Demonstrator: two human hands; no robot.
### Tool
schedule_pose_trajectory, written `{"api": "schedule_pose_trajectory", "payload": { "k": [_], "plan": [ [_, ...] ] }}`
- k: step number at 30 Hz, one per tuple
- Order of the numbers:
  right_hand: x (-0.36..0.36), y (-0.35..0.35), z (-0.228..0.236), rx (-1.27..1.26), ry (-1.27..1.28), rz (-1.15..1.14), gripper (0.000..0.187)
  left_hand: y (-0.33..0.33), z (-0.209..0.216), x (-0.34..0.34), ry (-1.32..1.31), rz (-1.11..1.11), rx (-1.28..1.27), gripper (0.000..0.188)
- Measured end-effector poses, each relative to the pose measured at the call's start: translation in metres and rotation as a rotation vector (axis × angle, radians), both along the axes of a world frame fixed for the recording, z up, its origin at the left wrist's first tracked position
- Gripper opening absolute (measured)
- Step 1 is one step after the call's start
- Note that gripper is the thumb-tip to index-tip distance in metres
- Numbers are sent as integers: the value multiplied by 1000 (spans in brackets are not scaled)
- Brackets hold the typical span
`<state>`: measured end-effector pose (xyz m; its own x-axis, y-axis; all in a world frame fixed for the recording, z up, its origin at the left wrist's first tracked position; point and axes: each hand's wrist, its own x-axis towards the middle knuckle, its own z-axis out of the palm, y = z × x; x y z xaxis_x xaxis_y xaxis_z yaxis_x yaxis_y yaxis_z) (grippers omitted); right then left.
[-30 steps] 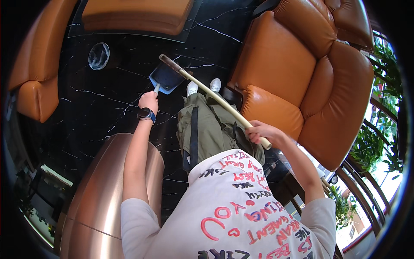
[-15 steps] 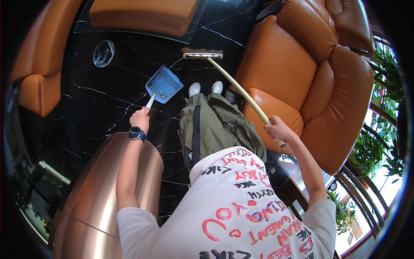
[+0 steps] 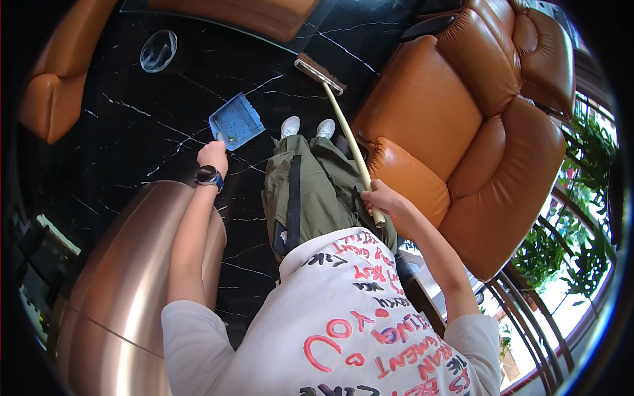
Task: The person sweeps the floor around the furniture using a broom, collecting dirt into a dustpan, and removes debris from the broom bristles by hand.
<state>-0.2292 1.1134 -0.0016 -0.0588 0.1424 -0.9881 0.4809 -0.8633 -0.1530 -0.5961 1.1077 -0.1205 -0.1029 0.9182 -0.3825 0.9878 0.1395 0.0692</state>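
My left hand (image 3: 212,157) is closed round the short pale handle of a blue dustpan (image 3: 238,123), which is down at the dark floor with its wide mouth facing away to the right. Some small bits of debris lie in the pan. In my right hand (image 3: 383,198) I grip the upper end of a long, pale yellow broom stick. The broom (image 3: 320,72) has a white-edged head with brown bristles; it lies slanted on the floor beyond my shoes, to the right of the dustpan and apart from it.
Black marble flooring (image 3: 125,135) with white veins surrounds my feet. A brown leather sofa (image 3: 429,86) stands close on the right, another (image 3: 59,86) at far left. A clear-lined waste bin (image 3: 158,51) is beyond the dustpan. A copper-coloured metal cylinder (image 3: 139,264) rises beside my left arm.
The broom head has turned from level to slanted, its right end now nearer me. My right hand has moved left and slightly up. The dustpan has shifted a little left.
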Motion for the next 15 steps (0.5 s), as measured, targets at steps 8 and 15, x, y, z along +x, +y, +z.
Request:
{"api": "schedule_pose_trajectory", "payload": {
  "k": [8, 15],
  "plan": [
    [-40, -2, 14, -142, 79, 38, 18, -29, -13, 12, 29, 49, -63, 6],
    [-49, 13, 4, -401, 402, -227, 14, -39, -8, 20, 26, 76, -42, 8]
  ]
}}
